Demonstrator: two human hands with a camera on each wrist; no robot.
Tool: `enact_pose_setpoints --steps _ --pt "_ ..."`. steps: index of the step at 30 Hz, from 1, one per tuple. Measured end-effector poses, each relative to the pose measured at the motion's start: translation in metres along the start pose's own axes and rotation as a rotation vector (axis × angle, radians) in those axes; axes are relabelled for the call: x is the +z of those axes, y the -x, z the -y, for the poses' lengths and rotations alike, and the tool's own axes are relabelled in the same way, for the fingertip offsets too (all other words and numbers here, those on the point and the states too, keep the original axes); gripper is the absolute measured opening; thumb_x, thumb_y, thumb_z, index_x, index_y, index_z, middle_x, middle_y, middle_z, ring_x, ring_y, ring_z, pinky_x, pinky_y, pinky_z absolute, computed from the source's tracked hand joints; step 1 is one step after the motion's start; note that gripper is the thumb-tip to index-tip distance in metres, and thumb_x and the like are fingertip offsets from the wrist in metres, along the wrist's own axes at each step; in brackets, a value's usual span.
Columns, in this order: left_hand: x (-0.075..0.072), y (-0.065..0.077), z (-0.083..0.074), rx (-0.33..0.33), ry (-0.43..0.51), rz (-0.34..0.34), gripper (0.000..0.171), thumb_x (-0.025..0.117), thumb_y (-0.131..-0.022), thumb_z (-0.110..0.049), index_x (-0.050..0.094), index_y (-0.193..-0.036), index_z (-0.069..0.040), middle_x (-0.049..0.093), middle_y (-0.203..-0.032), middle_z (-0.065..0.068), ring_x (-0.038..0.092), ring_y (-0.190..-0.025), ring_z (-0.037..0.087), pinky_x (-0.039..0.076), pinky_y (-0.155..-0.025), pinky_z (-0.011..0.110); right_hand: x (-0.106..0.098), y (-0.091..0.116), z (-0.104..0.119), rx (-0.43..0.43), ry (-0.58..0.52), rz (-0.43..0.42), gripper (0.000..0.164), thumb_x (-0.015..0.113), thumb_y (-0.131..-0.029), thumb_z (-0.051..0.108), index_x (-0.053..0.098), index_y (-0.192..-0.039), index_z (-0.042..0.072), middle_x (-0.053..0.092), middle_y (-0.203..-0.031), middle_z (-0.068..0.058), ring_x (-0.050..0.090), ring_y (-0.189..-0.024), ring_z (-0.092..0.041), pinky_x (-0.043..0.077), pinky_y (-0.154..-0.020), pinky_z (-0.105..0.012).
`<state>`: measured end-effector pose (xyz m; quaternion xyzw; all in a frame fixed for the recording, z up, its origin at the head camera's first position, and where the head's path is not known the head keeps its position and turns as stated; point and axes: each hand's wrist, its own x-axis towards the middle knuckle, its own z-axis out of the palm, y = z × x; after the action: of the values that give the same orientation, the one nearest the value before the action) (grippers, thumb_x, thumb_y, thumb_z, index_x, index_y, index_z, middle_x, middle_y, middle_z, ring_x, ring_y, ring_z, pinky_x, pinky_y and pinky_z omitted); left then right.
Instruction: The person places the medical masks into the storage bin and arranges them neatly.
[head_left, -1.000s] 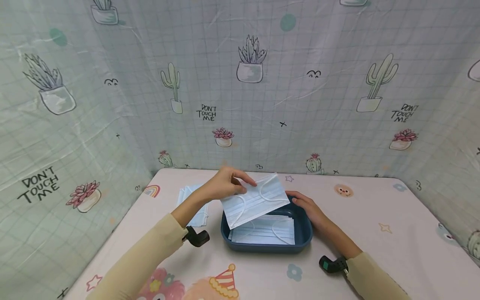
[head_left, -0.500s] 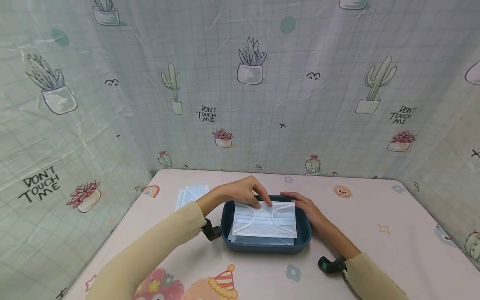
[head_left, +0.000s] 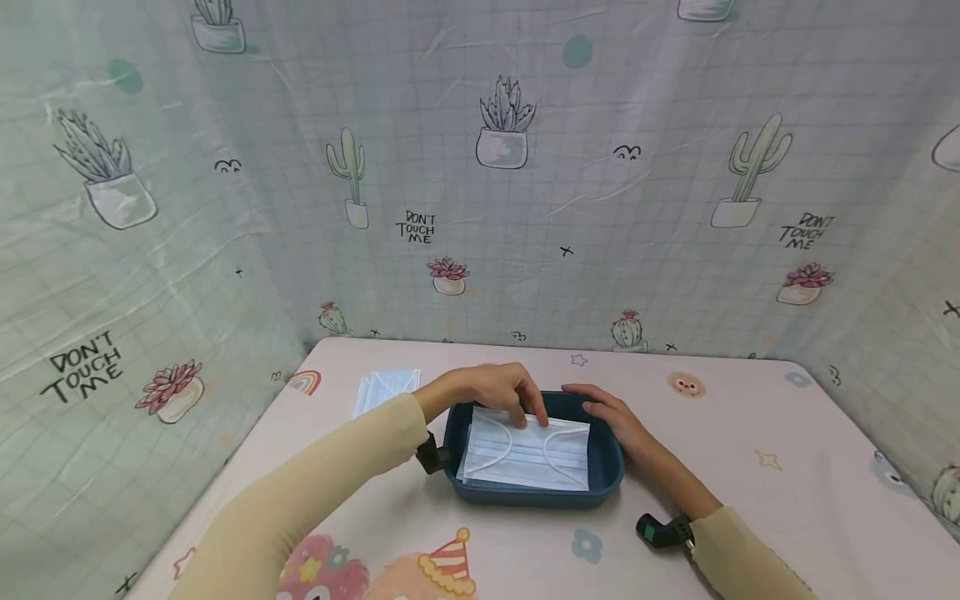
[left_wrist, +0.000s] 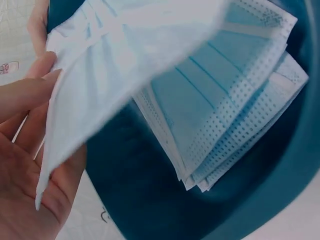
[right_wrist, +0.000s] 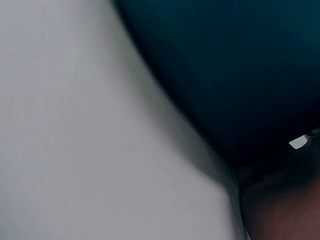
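Observation:
In the head view my left hand (head_left: 504, 392) reaches over a dark blue box (head_left: 534, 497) and pinches a light blue face mask (head_left: 528, 450) by its far long edge. The left wrist view shows the thumb and fingers on the edge of this mask (left_wrist: 115, 65), which slants up above more masks (left_wrist: 220, 95) stacked in the box. White ear loops lie across the mask's face. My right hand (head_left: 618, 421) holds the box at its far right corner, fingers along the rim. In the right wrist view only a dark part of that hand (right_wrist: 287, 215) shows beside the box wall (right_wrist: 225, 75).
More masks (head_left: 386, 387) lie on the table left of the box, partly hidden behind the left forearm. The pale table cover (head_left: 750, 517) carries printed drawings. A patterned curtain (head_left: 420, 167) closes off the back and sides. Each wrist wears a black camera (head_left: 663, 531).
The left hand has brought the mask down from a tilted position above the box to lie nearly level with the stack inside. The right hand stays at the box's corner.

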<state>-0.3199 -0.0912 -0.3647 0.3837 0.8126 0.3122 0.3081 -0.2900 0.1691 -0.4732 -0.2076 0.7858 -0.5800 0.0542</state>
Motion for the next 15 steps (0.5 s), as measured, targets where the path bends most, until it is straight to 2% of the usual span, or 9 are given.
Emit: enact_pose_setpoints --steps 5,9,12,15 --pt "0.0027 -0.0021 0.003 0.0 -0.053 0.015 0.027 0.068 -0.09 0.011 0.079 -0.111 -0.003 0.077 -0.119 0.009 0.067 -0.102 0.008 0.055 -0.096 0.023 -0.0002 0.0005 0.0007 0.0 0.006 -0.005 0.044 0.04 -0.108 0.014 0.052 -0.149 0.007 0.047 -0.158 -0.02 0.032 -0.152 -0.041 0.015 -0.124 -0.07" --pt "0.0032 -0.0028 0.0034 -0.004 -0.088 0.026 0.032 0.066 -0.089 0.015 0.077 -0.114 -0.002 0.076 -0.122 0.011 0.07 -0.109 0.013 0.055 -0.103 0.028 -0.0007 0.0009 0.0009 0.007 0.005 -0.005 0.044 0.04 -0.107 0.015 0.052 -0.149 0.006 0.047 -0.158 -0.02 0.034 -0.152 -0.036 0.016 -0.124 -0.069" --pt "0.0035 -0.003 0.0036 -0.012 -0.115 0.033 0.035 0.066 -0.088 0.016 0.076 -0.116 -0.001 0.076 -0.122 0.011 0.07 -0.113 0.016 0.055 -0.105 0.03 -0.001 0.0003 0.0 0.002 -0.004 -0.001 0.044 0.041 -0.107 0.015 0.053 -0.149 0.006 0.047 -0.158 -0.019 0.041 -0.146 -0.012 0.016 -0.124 -0.068" --pt "0.0041 -0.003 0.0034 -0.018 -0.14 0.03 0.034 0.067 -0.087 0.016 0.077 -0.114 -0.001 0.077 -0.119 0.011 0.07 -0.11 0.016 0.055 -0.103 0.029 -0.0012 -0.0004 -0.0011 -0.005 -0.013 0.005 0.044 0.042 -0.107 0.015 0.053 -0.149 0.006 0.048 -0.158 -0.019 0.042 -0.133 0.011 0.016 -0.125 -0.066"
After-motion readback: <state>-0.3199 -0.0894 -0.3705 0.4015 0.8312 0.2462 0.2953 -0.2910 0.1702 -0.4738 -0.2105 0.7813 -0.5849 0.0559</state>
